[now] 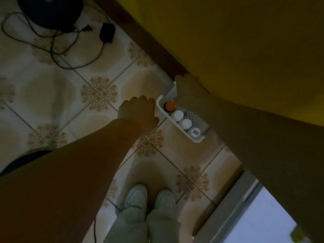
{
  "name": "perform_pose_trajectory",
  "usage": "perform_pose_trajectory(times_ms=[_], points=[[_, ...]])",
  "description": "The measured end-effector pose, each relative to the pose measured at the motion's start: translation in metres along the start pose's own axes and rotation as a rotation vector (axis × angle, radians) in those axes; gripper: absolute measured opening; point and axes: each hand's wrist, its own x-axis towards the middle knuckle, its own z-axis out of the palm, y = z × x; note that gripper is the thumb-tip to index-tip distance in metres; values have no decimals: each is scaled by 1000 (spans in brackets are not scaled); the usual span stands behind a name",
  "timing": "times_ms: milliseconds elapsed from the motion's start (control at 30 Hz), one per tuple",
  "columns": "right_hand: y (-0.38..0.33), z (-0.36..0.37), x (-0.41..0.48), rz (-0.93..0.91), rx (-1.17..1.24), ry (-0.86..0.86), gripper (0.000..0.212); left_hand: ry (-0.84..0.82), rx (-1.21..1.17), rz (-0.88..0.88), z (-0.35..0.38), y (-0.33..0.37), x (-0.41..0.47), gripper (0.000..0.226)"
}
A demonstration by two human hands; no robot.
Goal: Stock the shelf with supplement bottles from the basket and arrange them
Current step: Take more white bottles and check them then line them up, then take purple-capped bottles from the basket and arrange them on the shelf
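Observation:
A white perforated basket [197, 139] stands on the tiled floor beside a yellow wall. Upright in it are an orange-capped bottle [170, 106], two white-capped bottles [178, 115] [186, 124] and a bottle with a purple mark on its lid [195, 132]. My left hand [138, 111] hovers just left of the basket's rim, back up, fingers loosely bent, holding nothing. My right hand [189, 88] reaches over the basket's far end; its fingers are hidden behind the hand, so any grip is unclear. No shelf is in view.
My two feet in pale shoes [149, 199] stand on the patterned tiles below the basket. A black cable with a power adapter [107, 33] and a dark round base [49, 11] lie at the upper left. A grey frame [233, 204] runs at the lower right.

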Motion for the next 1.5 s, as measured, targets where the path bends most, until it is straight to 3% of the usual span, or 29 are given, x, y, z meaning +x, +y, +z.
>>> perform_pose_trajectory(times_ms=[133,233,333,500,600,700,800,867,967,1100,1333,1500], points=[[-5,-107,-47,-5,63,-26,33,54,83,19,-96,-3,-52,43],[-15,-209,-92,-19,95,36,17,111,91,9,-177,0,-98,46],[-28,-313,-137,-23,32,126,34,185,66,13,-259,11,-141,41],[-50,-460,-217,-34,-49,227,37,285,48,33,-376,27,-217,29],[-62,-526,-276,-58,-86,311,31,342,40,4,-432,37,-271,31],[-70,-579,-334,-69,-139,418,13,398,101,-18,-483,43,-325,31],[-75,-624,-394,-33,-121,495,12,466,170,-19,-529,45,-381,32],[-79,-648,-434,-10,-99,554,16,501,168,-30,-555,48,-418,34],[-83,-674,-501,54,-53,634,37,557,159,-23,-585,61,-469,33],[-79,-686,-595,170,-6,718,39,635,159,79,-611,98,-530,31],[-32,-644,-774,488,-4,777,7,660,118,446,-599,213,-624,37],[21,-585,-930,779,-2,771,19,648,101,741,-563,342,-717,45]])
